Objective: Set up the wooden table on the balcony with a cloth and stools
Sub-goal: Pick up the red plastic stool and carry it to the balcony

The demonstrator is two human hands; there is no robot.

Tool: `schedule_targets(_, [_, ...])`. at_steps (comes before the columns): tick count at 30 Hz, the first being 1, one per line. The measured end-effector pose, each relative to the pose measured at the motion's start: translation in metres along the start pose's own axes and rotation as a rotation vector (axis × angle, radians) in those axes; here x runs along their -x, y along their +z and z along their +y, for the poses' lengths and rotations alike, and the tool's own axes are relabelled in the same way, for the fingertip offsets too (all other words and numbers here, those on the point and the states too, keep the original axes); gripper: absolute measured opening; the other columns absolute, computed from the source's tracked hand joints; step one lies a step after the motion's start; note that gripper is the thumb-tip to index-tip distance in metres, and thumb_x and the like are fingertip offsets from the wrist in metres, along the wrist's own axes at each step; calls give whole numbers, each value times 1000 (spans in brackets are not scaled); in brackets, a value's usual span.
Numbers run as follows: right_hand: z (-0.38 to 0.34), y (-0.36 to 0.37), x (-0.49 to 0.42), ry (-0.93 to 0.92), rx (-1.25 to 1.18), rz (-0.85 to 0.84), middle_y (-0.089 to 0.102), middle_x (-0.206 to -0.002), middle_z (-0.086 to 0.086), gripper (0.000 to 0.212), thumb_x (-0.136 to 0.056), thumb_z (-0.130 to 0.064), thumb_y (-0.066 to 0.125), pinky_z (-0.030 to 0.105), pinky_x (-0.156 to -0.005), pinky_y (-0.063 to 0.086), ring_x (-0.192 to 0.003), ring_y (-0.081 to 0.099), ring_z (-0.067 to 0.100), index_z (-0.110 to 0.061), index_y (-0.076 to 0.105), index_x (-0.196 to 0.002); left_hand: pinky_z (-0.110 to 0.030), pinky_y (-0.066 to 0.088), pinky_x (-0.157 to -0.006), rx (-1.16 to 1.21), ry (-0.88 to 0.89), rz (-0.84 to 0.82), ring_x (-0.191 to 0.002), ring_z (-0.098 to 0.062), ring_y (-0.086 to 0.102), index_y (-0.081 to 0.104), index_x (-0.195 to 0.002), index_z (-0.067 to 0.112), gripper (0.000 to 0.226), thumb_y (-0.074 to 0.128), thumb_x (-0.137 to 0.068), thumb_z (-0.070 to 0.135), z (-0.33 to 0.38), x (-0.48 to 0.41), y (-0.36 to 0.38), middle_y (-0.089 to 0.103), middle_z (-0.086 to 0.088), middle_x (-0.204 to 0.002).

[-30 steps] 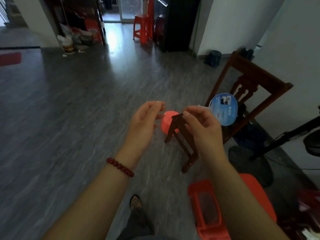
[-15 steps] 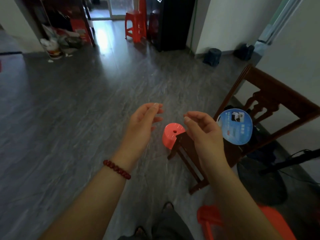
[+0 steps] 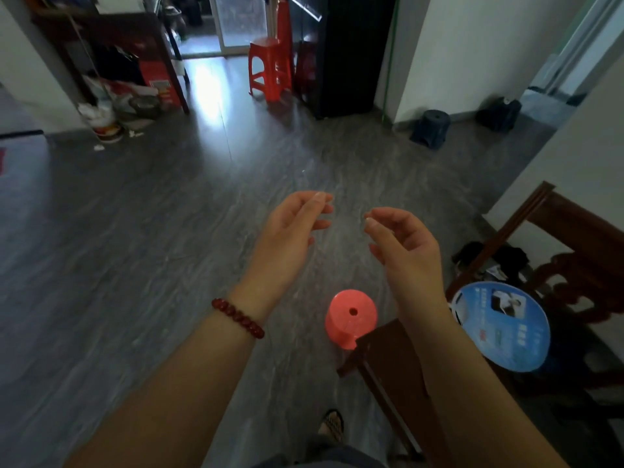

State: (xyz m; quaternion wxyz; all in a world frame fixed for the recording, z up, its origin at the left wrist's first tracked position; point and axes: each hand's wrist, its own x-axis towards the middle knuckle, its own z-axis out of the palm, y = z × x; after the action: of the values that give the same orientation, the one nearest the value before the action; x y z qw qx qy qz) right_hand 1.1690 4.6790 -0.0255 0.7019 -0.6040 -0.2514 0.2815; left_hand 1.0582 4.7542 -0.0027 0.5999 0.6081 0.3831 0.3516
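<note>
- The left hand [image 3: 290, 238] and the right hand [image 3: 405, 248] are raised side by side with a gap between them. Their fingers are loosely bent and hold nothing.
- A small round coral-red plastic stool [image 3: 351, 317] stands on the grey floor [image 3: 135, 248], below the hands and between the forearms.
- Just right of this stool is a dark wooden chair [image 3: 580, 221], with a round blue paper fan [image 3: 503, 327] on it.
- Far beyond this stool stands a tall red plastic stool [image 3: 270, 69]. A low dark grey stool [image 3: 432, 128] stands beyond it, to the right.

Blue round fan [image 3: 503, 327], dark wooden chair [image 3: 580, 282], tall black cabinet [image 3: 347, 55], grey floor [image 3: 135, 231]
</note>
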Motion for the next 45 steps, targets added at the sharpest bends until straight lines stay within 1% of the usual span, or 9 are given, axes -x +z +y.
schedule_targets(5, [3, 25, -67, 9, -7, -45, 66, -84, -8, 11, -87, -3, 62, 10, -69, 49, -72, 60, -6, -11, 62, -93, -27, 44, -81, 9, -3, 13, -93, -13, 61, 63, -96, 22, 20, 43, -97, 25, 4, -67, 0, 66, 6, -96])
schedule_targets(11, [14, 63, -126, 33, 3, -30, 66, -81, -9, 14, -86, -2, 63, 10, -66, 49, -69, 60, -7, -16, 62, -87, -26, 44, -80, 32, -14, -11, -93, -13, 61, 61, -96, 21, 20, 42, -98, 24, 2, -139, -15, 65, 7, -95])
schedule_targets(17, [20, 117, -185, -20, 21, 81, 65, -81, -8, 14, -86, -2, 63, 11, -66, 47, -69, 58, -5, -17, 62, -86, -27, 44, -82, 57, 6, -140, -89, -8, 60, 61, -93, 25, 20, 41, -98, 24, 6, -223, -35, 65, 6, -96])
schedule_targets(22, [17, 171, -232, -67, 22, 158, 66, -83, -9, 13, -86, -3, 63, 12, -69, 49, -72, 60, -6, -15, 63, -89, -20, 44, -76, 46, 84, -246, -86, -5, 61, 63, -91, 28, 20, 44, -97, 23, 13, -298, -74, 66, 9, -93])
schedule_targets(27, [26, 213, -264, -81, 7, 240, 67, -85, -9, 12, -86, -4, 63, 12, -70, 49, -73, 61, -5, -15, 64, -90, -27, 43, -79, 27, 92, -308, -88, -8, 62, 63, -85, 34, 22, 45, -97, 26, 9, -357, -106, 66, 12, -91])
schedule_targets(30, [30, 223, -275, -72, -2, 292, 67, -86, -7, 12, -86, -4, 63, 11, -71, 49, -74, 61, -4, -16, 64, -90, -28, 44, -82, 41, 73, -353, -91, -9, 62, 63, -87, 33, 21, 45, -97, 28, 9, -378, -114, 66, 13, -91])
schedule_targets(37, [37, 227, -313, -81, 14, 353, 68, -90, -6, 14, -87, -3, 63, 12, -73, 48, -76, 62, -4, -17, 63, -87, -24, 41, -78, 53, 62, -409, -90, -5, 62, 62, -88, 34, 21, 43, -97, 30, 7, -424, -110, 65, 14, -94])
schedule_targets(43, [45, 221, -361, -70, -5, 391, 68, -91, -6, 13, -87, -5, 63, 12, -72, 48, -78, 62, -2, -18, 63, -89, -25, 41, -79, 42, 58, -476, -92, -8, 60, 62, -90, 31, 18, 45, -97, 30, 7, -471, -85, 65, 12, -94])
schedule_targets(45, [45, 214, -382, -71, -6, 410, 68, -90, -6, 13, -87, -5, 63, 12, -71, 47, -77, 61, -2, -18, 63, -89, -24, 41, -78, 39, 81, -501, -91, -7, 61, 63, -89, 34, 17, 47, -93, 35, 9, -491, -69, 66, 14, -93])
